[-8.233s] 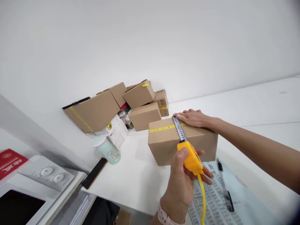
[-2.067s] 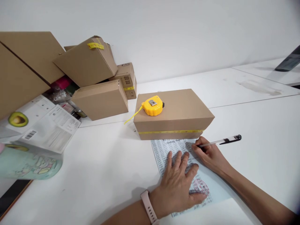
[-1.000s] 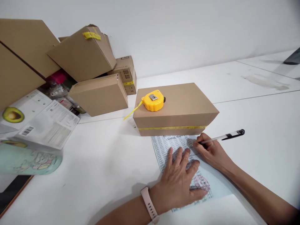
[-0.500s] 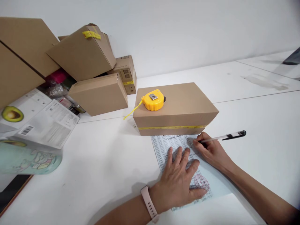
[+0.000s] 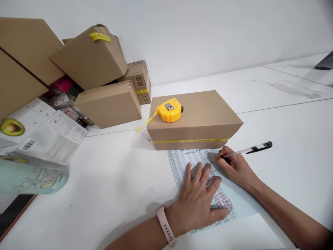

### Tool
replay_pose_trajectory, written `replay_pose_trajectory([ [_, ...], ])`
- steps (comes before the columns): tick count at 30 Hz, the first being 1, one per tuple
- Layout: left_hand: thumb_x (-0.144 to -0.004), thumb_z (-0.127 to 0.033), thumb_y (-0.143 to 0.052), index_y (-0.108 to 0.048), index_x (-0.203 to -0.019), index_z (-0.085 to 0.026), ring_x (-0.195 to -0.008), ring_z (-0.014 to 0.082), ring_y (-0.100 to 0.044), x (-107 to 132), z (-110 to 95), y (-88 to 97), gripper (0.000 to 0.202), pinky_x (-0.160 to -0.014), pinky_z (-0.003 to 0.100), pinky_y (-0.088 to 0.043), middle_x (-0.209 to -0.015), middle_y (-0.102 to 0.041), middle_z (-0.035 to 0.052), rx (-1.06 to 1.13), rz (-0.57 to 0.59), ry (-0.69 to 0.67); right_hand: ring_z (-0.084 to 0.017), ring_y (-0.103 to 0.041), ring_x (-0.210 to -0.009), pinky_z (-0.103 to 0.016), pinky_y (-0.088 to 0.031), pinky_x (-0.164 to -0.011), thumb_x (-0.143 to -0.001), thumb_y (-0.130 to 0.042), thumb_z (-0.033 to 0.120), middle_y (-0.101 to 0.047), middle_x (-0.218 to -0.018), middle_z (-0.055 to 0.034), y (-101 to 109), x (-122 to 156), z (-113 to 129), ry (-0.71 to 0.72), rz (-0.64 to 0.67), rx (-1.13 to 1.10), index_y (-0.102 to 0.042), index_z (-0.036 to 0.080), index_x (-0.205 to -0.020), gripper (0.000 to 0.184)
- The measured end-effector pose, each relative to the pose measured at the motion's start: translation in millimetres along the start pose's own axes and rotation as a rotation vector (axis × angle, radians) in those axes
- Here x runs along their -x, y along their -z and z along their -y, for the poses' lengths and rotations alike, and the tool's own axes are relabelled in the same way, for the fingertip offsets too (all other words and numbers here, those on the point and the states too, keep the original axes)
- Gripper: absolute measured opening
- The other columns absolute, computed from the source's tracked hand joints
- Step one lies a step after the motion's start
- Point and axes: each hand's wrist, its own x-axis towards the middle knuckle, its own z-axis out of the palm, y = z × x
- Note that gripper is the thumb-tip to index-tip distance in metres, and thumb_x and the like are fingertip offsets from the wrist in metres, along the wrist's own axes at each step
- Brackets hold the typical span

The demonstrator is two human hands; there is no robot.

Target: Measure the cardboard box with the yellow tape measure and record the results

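Observation:
A pale printed sheet of paper [image 5: 239, 198] with a red round stamp lies on the white table. My left hand [image 5: 196, 201], a pink watch band on its wrist, rests flat on this sheet with its fingers spread. Pinched in my right hand [image 5: 235, 170] is a pen [image 5: 249, 150] with a clear barrel and black cap; its tip is at the paper's upper right part. Just beyond the hands stands a cardboard box [image 5: 195, 111] with a yellow strip along its front, over the sheet's top edge. On that box sits a yellow tape measure [image 5: 169, 110], its tape end sticking out.
Several cardboard boxes [image 5: 109, 107] are piled at the back left. In front of them lie a white carton with an avocado picture [image 5: 52, 139] and a mint-green cylindrical thing [image 5: 36, 177]. A dark object [image 5: 325, 62] stands at the far right, by the wall.
Both hands stay almost where they were. The pen's rear end has shifted very slightly. The view has moved a little, and nothing was taken or let go.

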Motion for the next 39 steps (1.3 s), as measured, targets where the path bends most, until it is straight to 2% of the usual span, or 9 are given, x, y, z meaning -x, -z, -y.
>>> replay_pose_trajectory([
  [39, -0.094, -0.066, -0.044, -0.039, -0.145, -0.019, -0.152, 0.0379, -0.012, 0.3, -0.5, -0.9, 0.069, -0.122, 0.062, -0.009, -0.163, -0.022, 0.0166, -0.016, -0.011, 0.0, -0.013, -0.044, -0.054, -0.027, -0.036, -0.049, -0.086, -0.056, 0.031, -0.052, -0.061, 0.0023, 1.4, 0.1, -5.7, 0.028, -0.035, 0.038, -0.052, 0.023, -0.073, 0.016],
])
